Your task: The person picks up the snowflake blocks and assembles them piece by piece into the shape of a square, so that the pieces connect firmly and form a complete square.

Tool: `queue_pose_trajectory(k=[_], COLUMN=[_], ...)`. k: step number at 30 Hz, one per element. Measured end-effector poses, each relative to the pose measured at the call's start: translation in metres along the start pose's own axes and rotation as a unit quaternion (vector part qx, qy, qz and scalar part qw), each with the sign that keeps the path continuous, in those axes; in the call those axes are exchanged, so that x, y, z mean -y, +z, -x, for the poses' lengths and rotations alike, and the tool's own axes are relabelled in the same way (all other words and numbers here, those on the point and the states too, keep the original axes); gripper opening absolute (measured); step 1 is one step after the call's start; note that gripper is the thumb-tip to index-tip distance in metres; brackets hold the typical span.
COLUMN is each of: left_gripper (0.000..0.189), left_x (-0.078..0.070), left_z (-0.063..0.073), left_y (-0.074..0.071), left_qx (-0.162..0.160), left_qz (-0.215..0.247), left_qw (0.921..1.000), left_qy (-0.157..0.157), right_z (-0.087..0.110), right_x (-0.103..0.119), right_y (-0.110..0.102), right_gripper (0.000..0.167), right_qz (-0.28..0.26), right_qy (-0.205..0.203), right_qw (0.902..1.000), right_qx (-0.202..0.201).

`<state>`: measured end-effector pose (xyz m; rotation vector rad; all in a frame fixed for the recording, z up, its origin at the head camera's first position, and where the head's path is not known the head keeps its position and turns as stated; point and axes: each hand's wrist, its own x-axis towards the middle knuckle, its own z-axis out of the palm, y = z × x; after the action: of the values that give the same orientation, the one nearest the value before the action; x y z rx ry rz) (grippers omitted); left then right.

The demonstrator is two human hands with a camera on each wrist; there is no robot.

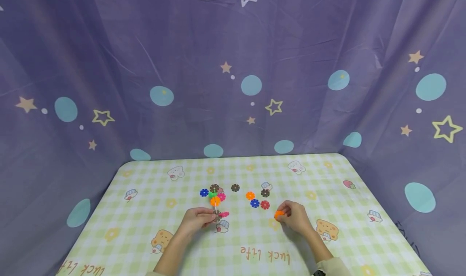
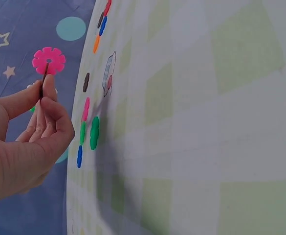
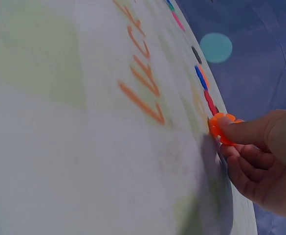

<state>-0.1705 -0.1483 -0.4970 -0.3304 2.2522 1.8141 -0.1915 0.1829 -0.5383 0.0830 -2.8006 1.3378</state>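
My left hand pinches a brown notched disc between thumb and fingertips, held above the table. A pink notched disc is slotted onto that brown one. In the head view an orange disc and another brown disc line up beyond the held piece; whether all of them are joined to it I cannot tell. Over on the right, my right hand holds an orange notched disc between thumb and fingers, close to the tabletop. Its far side is hidden by the fingers.
Loose discs lie on the checked tablecloth: blue, pink and brown toward the left; orange, blue, red and brown nearer the right hand. A purple curtain hangs behind the table.
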Motion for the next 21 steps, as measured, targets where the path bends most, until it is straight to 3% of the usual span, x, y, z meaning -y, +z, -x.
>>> queue_pose_trajectory(k=[11, 17, 21], left_gripper=[0.028, 0.030, 0.029], left_x=[0.002, 0.002, 0.004], left_z=[0.003, 0.001, 0.000], left_y=[0.007, 0.009, 0.010], left_qx=[0.009, 0.021, 0.023], left_qz=[0.017, 0.023, 0.015], left_qw=[0.9998, 0.9993, 0.9994], left_qy=[0.011, 0.018, 0.019], right_z=[0.003, 0.001, -0.001], right_x=[0.017, 0.032, 0.041], right_y=[0.025, 0.039, 0.048], right_gripper=[0.017, 0.016, 0.018], right_qz=[-0.052, -0.114, -0.140], right_qy=[-0.023, -0.035, -0.022], right_qw=[0.9982, 0.9917, 0.9878], right_qx=[0.018, 0.048, 0.063])
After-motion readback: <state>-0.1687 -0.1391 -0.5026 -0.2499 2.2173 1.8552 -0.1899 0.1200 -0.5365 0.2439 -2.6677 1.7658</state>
